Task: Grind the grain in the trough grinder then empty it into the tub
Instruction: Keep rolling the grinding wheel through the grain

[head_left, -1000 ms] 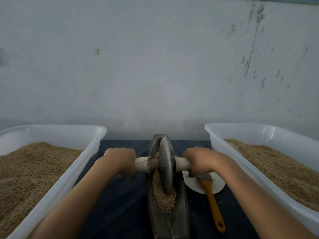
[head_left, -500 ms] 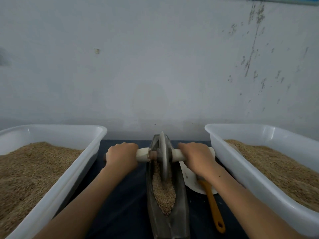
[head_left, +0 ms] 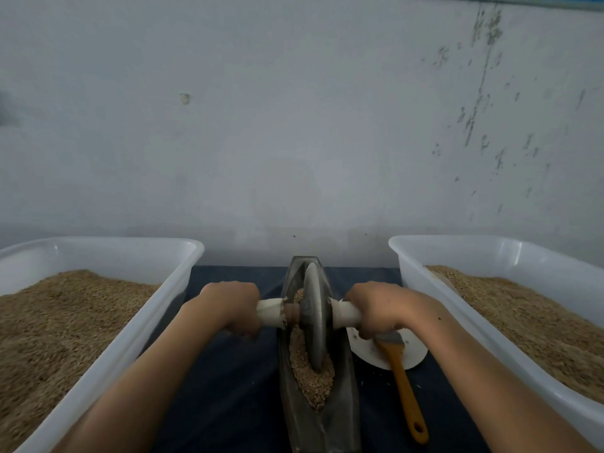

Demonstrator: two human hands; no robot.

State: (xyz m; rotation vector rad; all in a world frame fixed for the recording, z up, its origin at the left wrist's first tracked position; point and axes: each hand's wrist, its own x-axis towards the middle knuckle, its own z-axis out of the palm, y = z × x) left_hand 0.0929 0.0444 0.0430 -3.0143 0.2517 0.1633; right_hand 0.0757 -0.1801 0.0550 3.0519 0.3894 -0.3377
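Note:
A dark boat-shaped trough grinder (head_left: pixel 343 416) lies lengthwise between two tubs on a dark cloth. Tan grain (head_left: pixel 307 377) fills its groove. A grey metal wheel (head_left: pixel 314 318) stands upright in the groove near the middle of the trough. My left hand (head_left: pixel 233 307) grips the pale axle handle (head_left: pixel 269 312) left of the wheel. My right hand (head_left: pixel 376 308) grips the handle's right end (head_left: pixel 346 313). The white tub on the left (head_left: pixel 170 282) and the white tub on the right (head_left: pixel 415 276) both hold tan grain.
A brush with an orange handle (head_left: pixel 405 390) lies on a white plate (head_left: pixel 413 351) just right of the trough, under my right wrist. A grey wall (head_left: pixel 294 125) stands close behind the tubs. Dark cloth (head_left: pixel 222 387) covers the table between the tubs.
The wheel rolled away to the trough's far end, then came back toward me to the middle. Both hands kept their grip on the handles.

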